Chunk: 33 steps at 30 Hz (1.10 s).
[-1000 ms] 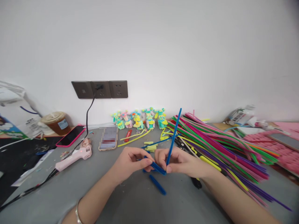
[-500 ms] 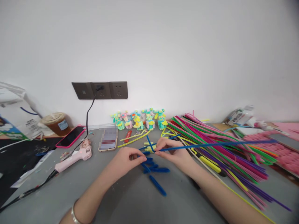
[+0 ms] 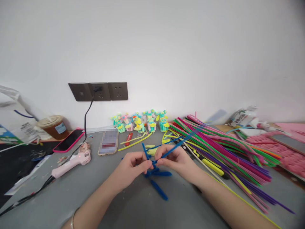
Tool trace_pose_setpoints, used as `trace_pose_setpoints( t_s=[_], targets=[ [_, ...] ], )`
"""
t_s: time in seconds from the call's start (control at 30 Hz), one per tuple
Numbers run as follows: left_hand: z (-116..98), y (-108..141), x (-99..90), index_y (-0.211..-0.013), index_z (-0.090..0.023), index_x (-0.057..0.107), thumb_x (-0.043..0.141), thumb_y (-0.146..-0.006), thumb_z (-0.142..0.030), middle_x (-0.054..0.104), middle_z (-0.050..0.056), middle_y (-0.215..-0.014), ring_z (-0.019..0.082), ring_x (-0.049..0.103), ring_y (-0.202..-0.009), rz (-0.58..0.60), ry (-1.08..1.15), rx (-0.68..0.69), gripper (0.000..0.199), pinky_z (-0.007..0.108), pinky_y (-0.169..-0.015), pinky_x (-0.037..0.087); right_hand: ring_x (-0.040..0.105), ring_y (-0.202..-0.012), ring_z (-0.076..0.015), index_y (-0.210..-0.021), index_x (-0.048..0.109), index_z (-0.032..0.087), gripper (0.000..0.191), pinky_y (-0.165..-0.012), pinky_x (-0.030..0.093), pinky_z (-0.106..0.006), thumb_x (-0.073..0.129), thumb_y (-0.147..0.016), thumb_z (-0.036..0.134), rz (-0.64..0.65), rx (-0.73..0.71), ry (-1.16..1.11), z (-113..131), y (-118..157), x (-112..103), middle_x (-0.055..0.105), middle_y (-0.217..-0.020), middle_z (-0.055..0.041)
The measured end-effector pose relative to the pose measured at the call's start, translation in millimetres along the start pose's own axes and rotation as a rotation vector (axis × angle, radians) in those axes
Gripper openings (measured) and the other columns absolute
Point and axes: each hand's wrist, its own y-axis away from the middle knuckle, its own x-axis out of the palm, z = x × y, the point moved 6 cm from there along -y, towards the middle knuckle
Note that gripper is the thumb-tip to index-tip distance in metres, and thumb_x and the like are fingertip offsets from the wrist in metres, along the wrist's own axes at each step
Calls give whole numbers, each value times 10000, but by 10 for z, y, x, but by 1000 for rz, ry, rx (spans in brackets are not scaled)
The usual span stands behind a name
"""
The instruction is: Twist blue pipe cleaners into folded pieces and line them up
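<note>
Thumb and fingers of my right hand (image 3: 172, 157) pinch a long blue pipe cleaner (image 3: 179, 143), whose free end slants up to the right. My left hand (image 3: 135, 163) closes on the same blue pipe cleaner close by, where a short end sticks up between the hands. Just below my fingertips, folded blue pipe cleaner pieces (image 3: 159, 190) lie on the grey table (image 3: 133, 206). Behind the hands are short pale yellow pieces (image 3: 152, 150), partly covered by my fingers.
Several small pastel pipe cleaner figures (image 3: 150, 122) stand along the wall. A large bundle of coloured pipe cleaners (image 3: 228, 146) and a yellow-handled cutter (image 3: 213, 168) lie right. Left are a pink glue gun (image 3: 71, 163), phones (image 3: 108, 143) and a drink cup (image 3: 53, 127).
My left hand has moved right and now grips the blue pipe cleaner next to my right hand. The long end has swung from nearly level to slanting upward.
</note>
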Motion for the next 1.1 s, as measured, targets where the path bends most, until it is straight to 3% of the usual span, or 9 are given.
trace_pose_setpoints(
  t_s=[0.2,0.33,0.43,0.57,0.73,0.83,1.0,1.1],
  targets=[
    [61,69,122,-615,-150,634,662,-794,-410,630,3,-627,95,478,-553,246,1,-109,317,209,-533,321,619,-653,-126,-745,683,159,201,-639,514,-243,799,-709,319,32,93,-147,-42,-22,-44,657,-698,-10],
    [125,130,206,-659,-153,695,698,-765,-417,617,-5,-585,92,478,-529,395,37,-173,285,210,-518,321,643,-790,-138,-709,689,155,148,-734,517,-254,816,-681,225,161,124,-198,-36,0,29,695,-838,-26],
    [153,161,245,-681,-165,729,710,-743,-453,643,6,-603,99,500,-525,447,62,-196,295,215,-524,355,671,-817,-139,-719,685,153,113,-758,523,-261,796,-700,168,224,158,-258,-31,27,90,728,-882,-38],
    [155,189,285,-714,-164,753,721,-747,-416,606,-9,-560,79,434,-471,501,49,-229,257,210,-476,318,683,-747,-124,-706,668,142,127,-682,525,-229,795,-699,149,263,197,-312,-42,48,146,746,-824,-40],
    [127,190,292,-676,-154,727,720,-752,-420,617,-4,-575,81,463,-500,550,95,-241,276,198,-480,318,670,-674,-113,-692,640,139,197,-635,519,-216,830,-654,173,221,232,-285,-76,57,143,727,-719,-18],
    [119,151,258,-693,-145,718,680,-784,-439,647,11,-618,89,505,-539,505,74,-209,310,192,-521,354,657,-629,-105,-672,590,148,257,-591,517,-210,839,-646,210,120,234,-297,-88,35,92,717,-699,-8],
    [44,19,90,-819,-130,739,637,-824,-369,720,51,-763,149,615,-698,126,-148,-16,260,206,-633,435,668,-589,-106,-795,566,184,322,-578,536,-209,844,-647,252,-160,136,-271,-105,-21,-77,708,-693,31],
    [46,-11,35,-821,-139,758,621,-831,-313,744,50,-746,169,652,-686,-6,-286,32,222,209,-630,457,688,-598,-121,-790,596,184,291,-596,554,-218,841,-650,254,-215,102,-207,-119,-30,-116,698,-662,36]
  ],
)
